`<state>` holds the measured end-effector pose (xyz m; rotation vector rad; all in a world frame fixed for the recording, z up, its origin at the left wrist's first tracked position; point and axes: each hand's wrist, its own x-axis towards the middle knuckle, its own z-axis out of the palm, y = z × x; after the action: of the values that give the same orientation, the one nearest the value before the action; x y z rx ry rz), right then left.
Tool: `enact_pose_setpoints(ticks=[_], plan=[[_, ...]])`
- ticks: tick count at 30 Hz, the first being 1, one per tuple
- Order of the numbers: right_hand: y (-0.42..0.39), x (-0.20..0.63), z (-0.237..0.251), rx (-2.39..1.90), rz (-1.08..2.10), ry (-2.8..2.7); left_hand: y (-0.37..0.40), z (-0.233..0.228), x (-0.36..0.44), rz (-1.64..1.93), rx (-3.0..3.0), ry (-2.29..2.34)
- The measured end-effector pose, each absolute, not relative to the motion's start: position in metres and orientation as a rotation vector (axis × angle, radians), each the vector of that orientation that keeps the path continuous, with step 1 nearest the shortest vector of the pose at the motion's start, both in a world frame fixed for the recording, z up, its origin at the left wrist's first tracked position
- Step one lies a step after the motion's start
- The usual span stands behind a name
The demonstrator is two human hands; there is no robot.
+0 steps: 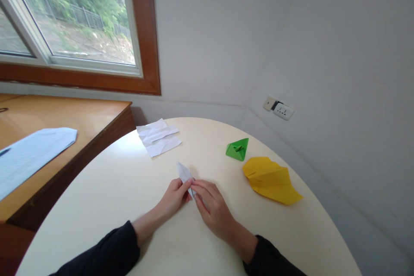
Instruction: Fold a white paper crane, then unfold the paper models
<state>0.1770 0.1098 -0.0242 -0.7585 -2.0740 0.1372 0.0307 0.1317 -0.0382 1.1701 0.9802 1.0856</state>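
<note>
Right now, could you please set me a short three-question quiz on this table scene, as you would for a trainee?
1. True or false: both hands pinch the small white folded paper.
2. Which lies nearer the wall socket: A the green folded paper, B the crumpled white sheet?
3. What colour is the large folded paper beyond the right hand?

Key: 1 true, the left hand too; 2 A; 3 yellow.

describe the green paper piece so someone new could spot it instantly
On the round cream table, look toward the far right edge, below the wall socket. The green paper piece sits just behind the larger yellow folded paper; it is the only green thing, small and pyramid-like.
</note>
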Motion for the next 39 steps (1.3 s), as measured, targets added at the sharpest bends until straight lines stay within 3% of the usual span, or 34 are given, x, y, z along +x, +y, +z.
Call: enact_pose_setpoints(ticks=[11, 21, 39], plan=[[0.1125, 0.1768, -0.0299, -0.81, 0.079, -2.077, 0.1286, -0.0328, 0.0297, 1.091, 1.04, 0.83], [0.1129, 0.1768, -0.031, -0.825, 0.266, -1.952, 0.1301, -0.0346, 0.0283, 1.08, 0.962, 0.698], [0.1157, 0.177, -0.0308, -0.808, 0.205, -1.922, 0.1287, -0.0368, 0.0313, 1.073, 1.261, 0.786]])
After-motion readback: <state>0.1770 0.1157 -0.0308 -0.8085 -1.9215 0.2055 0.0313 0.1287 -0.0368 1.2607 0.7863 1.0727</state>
